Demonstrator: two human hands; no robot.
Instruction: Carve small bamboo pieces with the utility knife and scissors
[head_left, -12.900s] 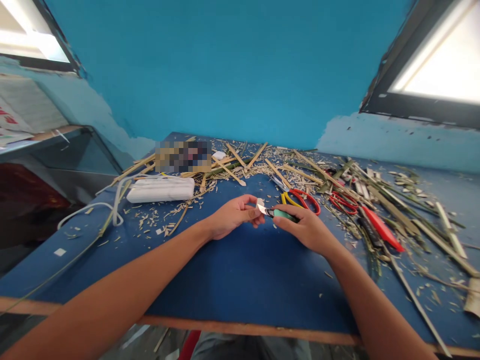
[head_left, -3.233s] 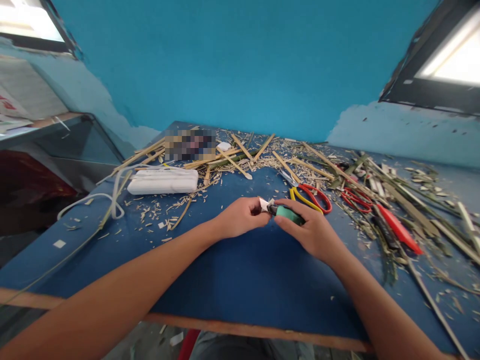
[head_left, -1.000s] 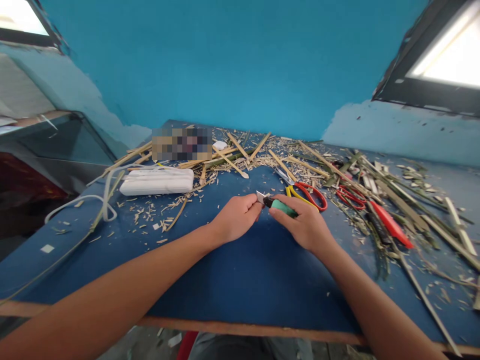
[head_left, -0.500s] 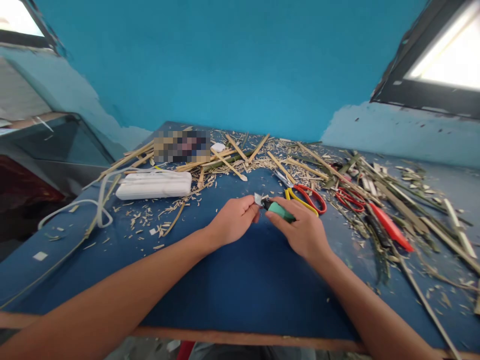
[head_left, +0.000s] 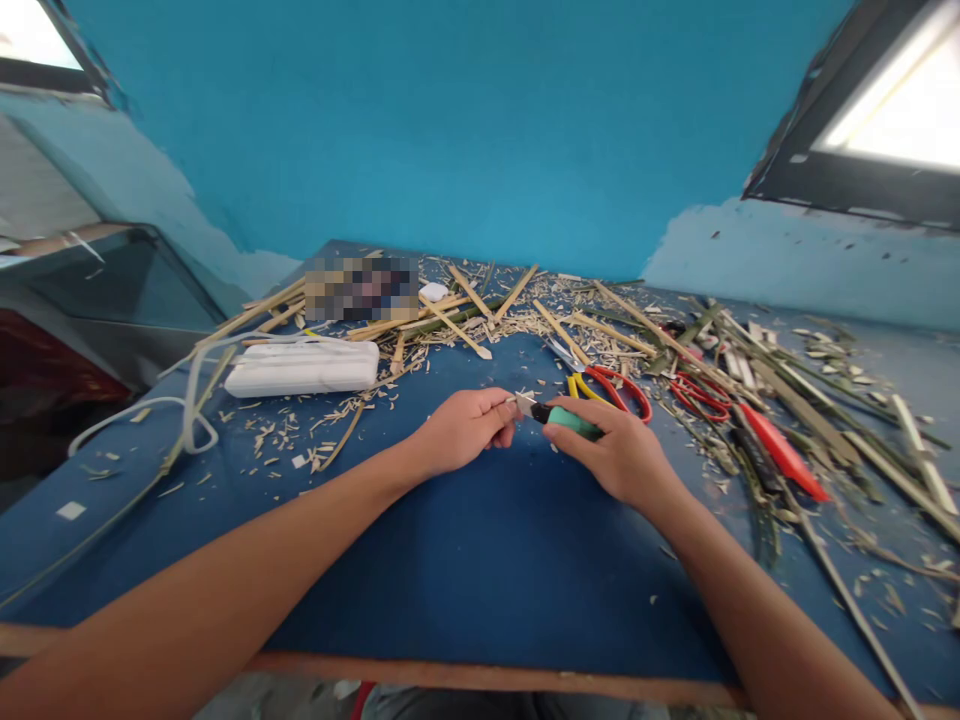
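Note:
In my right hand (head_left: 622, 452) is a utility knife (head_left: 571, 421) with a green and black handle, its short blade (head_left: 525, 403) pointing left. My left hand (head_left: 469, 432) is closed in a pinch on a small thin piece (head_left: 511, 400), mostly hidden by the fingers, so its kind is unclear. The blade lies right at the left fingertips, touching or very close to that piece. Just beyond the right hand rest scissors (head_left: 628, 388) with red handles and a tool with yellow handles (head_left: 581, 388), partly covered by the hand.
A white power strip (head_left: 301, 369) with its cable lies on the blue table (head_left: 450, 590) at left. Bamboo strips (head_left: 465, 335) and shavings cover the back. At right are more strips, red-handled scissors (head_left: 701, 395) and a red-handled tool (head_left: 784, 455). A blue wall (head_left: 480, 130) stands behind.
The knife and my right hand have shifted slightly right, and the blade now shows flatter between the hands. My left hand has moved a little up, still pinched.

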